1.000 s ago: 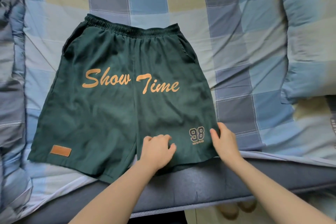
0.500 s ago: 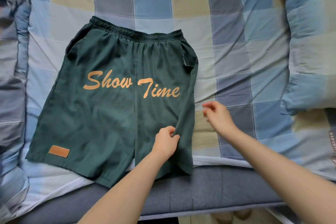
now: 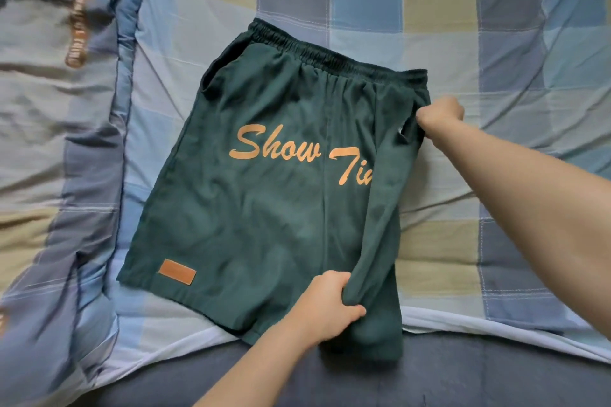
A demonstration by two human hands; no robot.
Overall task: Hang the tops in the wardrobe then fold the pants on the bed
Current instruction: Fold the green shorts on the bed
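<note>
A pair of dark green shorts lies spread on the bed, waistband toward the far side and hems at the near edge, where the rightmost part hangs slightly over the dark mattress side. Orange script across the front reads "Show Ti", the rest covered by cloth folded inward from the right side. A small orange-brown patch sits near the left hem.

The left hand has its fingers curled round a bunched fold of the shorts at the near hem, thumb pressed against the cloth. The right hand is fisted on the right side of the shorts just below the waistband, gripping the fabric there; the strip of cloth between the two hands is lifted and turned over toward the middle of the garment.

The bed wears a checked sheet in blue, grey and pale yellow. A rumpled quilt in the same colours lies along the bed's left side, beside the shorts
</note>
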